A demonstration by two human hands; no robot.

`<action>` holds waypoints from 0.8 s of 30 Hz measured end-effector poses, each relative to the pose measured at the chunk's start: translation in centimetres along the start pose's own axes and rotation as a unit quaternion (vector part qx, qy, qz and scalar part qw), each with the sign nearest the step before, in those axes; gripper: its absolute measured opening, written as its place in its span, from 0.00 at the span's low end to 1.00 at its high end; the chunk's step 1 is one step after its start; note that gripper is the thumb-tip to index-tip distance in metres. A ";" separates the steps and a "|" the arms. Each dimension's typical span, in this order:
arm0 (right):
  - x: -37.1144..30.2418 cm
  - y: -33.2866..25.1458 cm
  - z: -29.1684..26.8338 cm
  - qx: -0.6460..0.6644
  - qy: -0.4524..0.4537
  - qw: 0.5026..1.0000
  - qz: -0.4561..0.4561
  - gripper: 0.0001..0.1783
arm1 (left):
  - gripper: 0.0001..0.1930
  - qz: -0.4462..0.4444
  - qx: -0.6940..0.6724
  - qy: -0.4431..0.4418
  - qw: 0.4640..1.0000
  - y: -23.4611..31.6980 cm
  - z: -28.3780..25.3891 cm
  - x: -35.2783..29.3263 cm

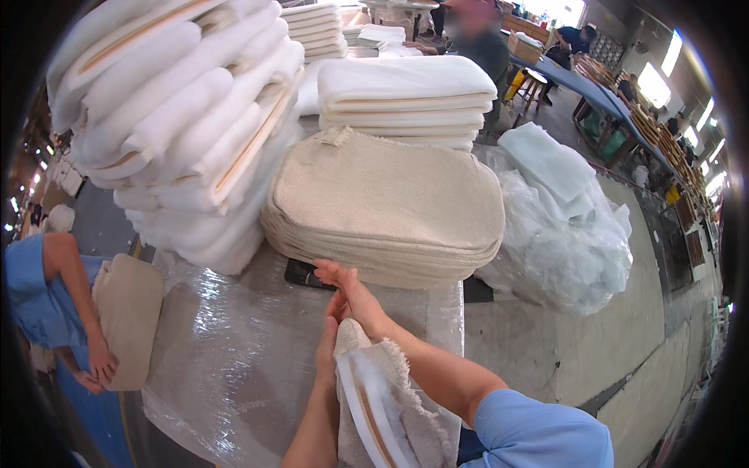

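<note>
A worker's two bare hands close on a beige fabric pad cover [394, 405] at the near edge of a plastic-wrapped worktable [234, 351]. The right hand [355, 292] lies over the cover's upper end, fingers stretched toward the table, while the left hand [328, 351] grips the same end from the left side, its fingers wrapped narrowly around the edge. The cover, fringed along one side, stands partly on end between the forearms, and a white padded insert [367, 405] with a tan stripe shows in its open mouth.

Just beyond the fingertips sits a stack of flat beige covers [386, 207] with rounded corners, resting on the table. A dark flat object [300, 273] lies beneath the stack's near edge; what it is cannot be told. Behind the stack rises a pile of folded white pads [406, 101], and to the left leans a taller heap of white pads [183, 125]. To the right, off the table, bunched clear plastic bags of white wadding [562, 226] stand on the floor.

At far left, another person in blue [39, 296] holds a beige cover [129, 316]. More people work at long benches [601, 93] in the background.
</note>
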State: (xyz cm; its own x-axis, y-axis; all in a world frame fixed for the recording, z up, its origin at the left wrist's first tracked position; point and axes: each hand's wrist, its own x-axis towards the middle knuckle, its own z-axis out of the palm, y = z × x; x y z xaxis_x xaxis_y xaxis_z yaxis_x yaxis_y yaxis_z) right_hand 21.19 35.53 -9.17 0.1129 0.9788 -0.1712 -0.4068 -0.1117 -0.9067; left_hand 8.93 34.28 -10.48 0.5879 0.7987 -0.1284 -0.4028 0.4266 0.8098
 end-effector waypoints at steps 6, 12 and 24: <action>-0.6 1.1 0.6 -0.037 0.011 0.994 -0.100 0.54 | 0.38 0.026 0.003 -0.013 1.000 0.1 0.2 -0.9; -1.9 0.2 1.1 -0.035 -0.039 0.998 -0.024 0.54 | 0.36 0.034 -0.015 0.002 0.999 -0.9 -0.9 -1.5; -2.7 -0.1 1.3 -0.162 -0.025 0.969 -0.188 0.43 | 0.41 -0.005 0.006 -0.040 0.999 2.2 -0.6 0.5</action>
State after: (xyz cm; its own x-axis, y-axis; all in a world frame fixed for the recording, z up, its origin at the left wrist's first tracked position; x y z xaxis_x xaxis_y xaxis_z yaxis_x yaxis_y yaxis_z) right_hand 19.77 33.15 -8.14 0.1511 0.9670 0.2051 -0.0391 0.2131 -0.9762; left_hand 7.94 35.84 -9.11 0.6462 0.7576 -0.0916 -0.3877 0.4293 0.8157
